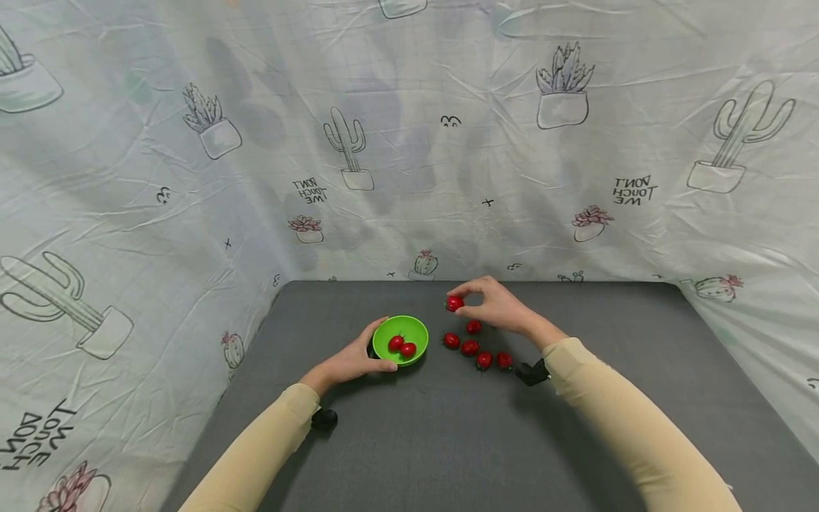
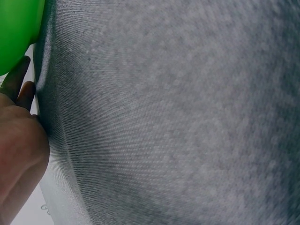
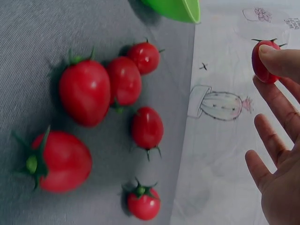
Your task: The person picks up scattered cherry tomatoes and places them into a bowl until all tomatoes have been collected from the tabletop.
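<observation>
With thumb and index finger, my right hand pinches a red cherry tomato above the far part of the table; the right wrist view shows this tomato with its green stem and my other fingers spread. My left hand grips a green bowl from its left side, thumb along the near rim and fingers round the far side. Two tomatoes lie inside the bowl. In the left wrist view, fingers touch the outer wall of the bowl.
Several loose cherry tomatoes with green stems lie between the bowl and my right forearm. The dark grey table ends at a pale curtain printed with cactus drawings. Black wrist devices sit under both sleeves.
</observation>
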Demonstrator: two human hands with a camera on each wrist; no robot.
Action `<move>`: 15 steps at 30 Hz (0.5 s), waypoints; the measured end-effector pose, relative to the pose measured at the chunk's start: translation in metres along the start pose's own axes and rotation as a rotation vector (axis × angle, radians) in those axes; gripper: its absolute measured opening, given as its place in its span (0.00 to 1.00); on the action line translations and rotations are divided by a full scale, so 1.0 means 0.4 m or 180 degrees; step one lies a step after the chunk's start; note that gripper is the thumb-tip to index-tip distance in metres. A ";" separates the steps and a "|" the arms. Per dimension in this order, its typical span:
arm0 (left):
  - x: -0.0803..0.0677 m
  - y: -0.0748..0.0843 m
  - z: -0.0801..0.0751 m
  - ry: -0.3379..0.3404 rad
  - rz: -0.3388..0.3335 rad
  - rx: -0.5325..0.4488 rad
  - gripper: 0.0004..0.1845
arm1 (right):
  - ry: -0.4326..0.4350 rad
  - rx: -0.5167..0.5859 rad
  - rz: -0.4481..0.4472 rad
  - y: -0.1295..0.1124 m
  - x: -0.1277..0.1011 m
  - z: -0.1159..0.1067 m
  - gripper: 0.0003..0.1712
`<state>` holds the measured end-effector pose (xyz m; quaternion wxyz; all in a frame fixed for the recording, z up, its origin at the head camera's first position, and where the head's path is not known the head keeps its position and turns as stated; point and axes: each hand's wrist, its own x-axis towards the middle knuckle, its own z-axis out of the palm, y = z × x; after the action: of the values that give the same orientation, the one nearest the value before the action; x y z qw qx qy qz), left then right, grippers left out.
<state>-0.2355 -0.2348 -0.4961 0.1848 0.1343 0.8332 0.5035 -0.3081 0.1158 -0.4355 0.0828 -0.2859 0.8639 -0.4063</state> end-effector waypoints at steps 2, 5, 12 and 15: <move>0.012 -0.021 -0.001 -0.0002 -0.0011 -0.0022 0.55 | -0.0016 0.0019 -0.0012 -0.004 0.008 0.009 0.20; 0.020 -0.038 -0.001 0.0009 -0.0010 -0.0009 0.55 | -0.0032 0.0058 -0.0003 -0.011 0.018 0.022 0.20; 0.019 -0.037 -0.001 0.0037 -0.0024 0.0065 0.55 | -0.0047 0.0075 0.0024 -0.025 0.036 0.051 0.21; 0.018 -0.035 -0.001 0.0052 -0.0039 0.0089 0.56 | -0.0053 0.0067 0.0015 -0.029 0.042 0.060 0.20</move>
<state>-0.2426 -0.2388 -0.5096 0.1791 0.1277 0.8425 0.4917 -0.3080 0.0847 -0.4411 0.0940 -0.2863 0.8595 -0.4128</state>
